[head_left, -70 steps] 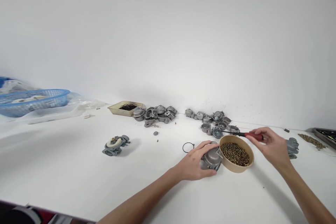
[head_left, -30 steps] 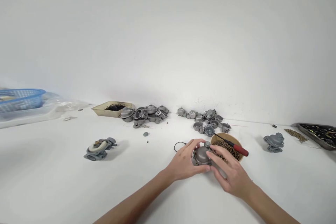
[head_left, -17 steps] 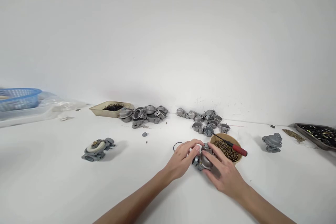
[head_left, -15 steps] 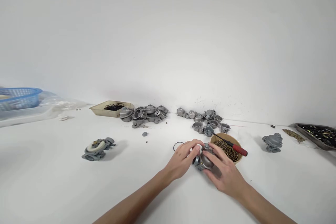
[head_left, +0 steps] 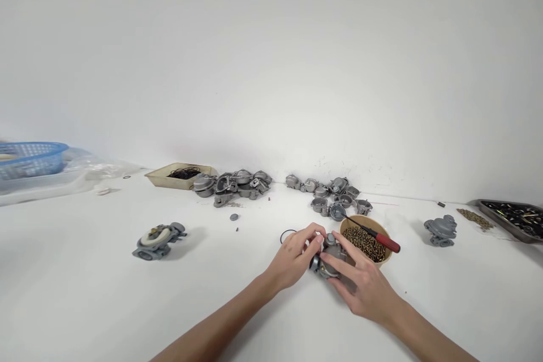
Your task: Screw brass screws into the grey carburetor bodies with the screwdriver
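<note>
The metal part [head_left: 333, 264] sat on the white surface [head_left: 305, 328], between the person's two hands and just beside a tan bowl [head_left: 360, 219]. The right hand [head_left: 367, 285] was clamped on it, fingers laid over its rounded top and thumb against the near side. The left hand [head_left: 292, 257] bent its fingers in at the part's other side, close to a round knob [head_left: 330, 239]; whether they gripped anything could not be told. The bowl held many small brass screws [head_left: 360, 241], and a screwdriver [head_left: 372, 232] with a red handle lay across it, the thin end pointing away over the cups behind. A thin black ring [head_left: 288, 230] lay near the left hand, partly hidden by it. Farther back, two piles of grey metal pieces stood near the wall [head_left: 271, 68], the left pile [head_left: 244, 184] right beside a shallow cream tray [head_left: 167, 182] of black rings [head_left: 184, 173], the right pile [head_left: 335, 195] behind the bowl. Well apart on the left stood a grey part with a white ring [head_left: 158, 241]; on the right stood a domed grey part [head_left: 441, 230]. A blue basket [head_left: 36, 161] was at the far left, and a dark tray [head_left: 515, 229] of black bits at the far right.
</note>
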Motion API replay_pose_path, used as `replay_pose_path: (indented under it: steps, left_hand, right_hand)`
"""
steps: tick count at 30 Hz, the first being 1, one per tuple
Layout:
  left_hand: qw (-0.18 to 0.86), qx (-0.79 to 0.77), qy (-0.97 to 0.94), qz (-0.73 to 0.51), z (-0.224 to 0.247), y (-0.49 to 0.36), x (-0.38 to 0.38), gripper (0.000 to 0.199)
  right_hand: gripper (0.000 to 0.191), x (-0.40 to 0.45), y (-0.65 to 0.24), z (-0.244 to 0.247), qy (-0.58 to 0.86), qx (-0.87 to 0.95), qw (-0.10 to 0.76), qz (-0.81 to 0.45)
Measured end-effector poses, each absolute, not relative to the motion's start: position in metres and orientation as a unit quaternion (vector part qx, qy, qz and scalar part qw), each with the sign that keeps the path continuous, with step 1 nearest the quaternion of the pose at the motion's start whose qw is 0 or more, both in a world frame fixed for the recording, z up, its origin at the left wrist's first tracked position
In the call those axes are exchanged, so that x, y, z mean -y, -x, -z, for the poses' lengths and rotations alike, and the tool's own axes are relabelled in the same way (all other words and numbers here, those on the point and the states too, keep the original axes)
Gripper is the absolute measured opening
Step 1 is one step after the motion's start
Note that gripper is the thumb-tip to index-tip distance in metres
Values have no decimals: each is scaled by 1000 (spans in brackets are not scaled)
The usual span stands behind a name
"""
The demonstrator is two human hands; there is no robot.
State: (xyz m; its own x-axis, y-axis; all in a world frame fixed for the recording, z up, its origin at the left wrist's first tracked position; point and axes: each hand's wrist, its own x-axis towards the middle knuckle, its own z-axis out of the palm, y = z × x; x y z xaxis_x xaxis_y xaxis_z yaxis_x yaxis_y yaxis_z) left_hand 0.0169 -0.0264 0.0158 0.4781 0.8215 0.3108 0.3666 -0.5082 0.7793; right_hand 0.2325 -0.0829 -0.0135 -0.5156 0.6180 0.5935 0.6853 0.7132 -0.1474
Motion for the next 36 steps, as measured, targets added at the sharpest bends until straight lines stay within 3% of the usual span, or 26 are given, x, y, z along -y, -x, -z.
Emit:
replay_pose_path:
  steps: [4,16,24,31,36]
  left_hand:
    - [327,-365,-799,-349,-15,-17,27,39]
    - [304,-334,-810,-373,-15,-17,29,32]
    - [295,-300,-820,-388,-11,-17,28,35]
    - [301,-318,-743,-507,-10,-12,25,35]
    - [316,-360,-723,-497,-8,-10,20,39]
  right_hand:
    - [56,81,-237,14,376,865,330,47]
    - [58,83,-231,4,371,868,322,74]
    - [50,77,-237,18,314,852,416,47]
    - [49,83,-241,-14,255,837,452,173]
    - [42,79,-319,-40,384,709,463,367]
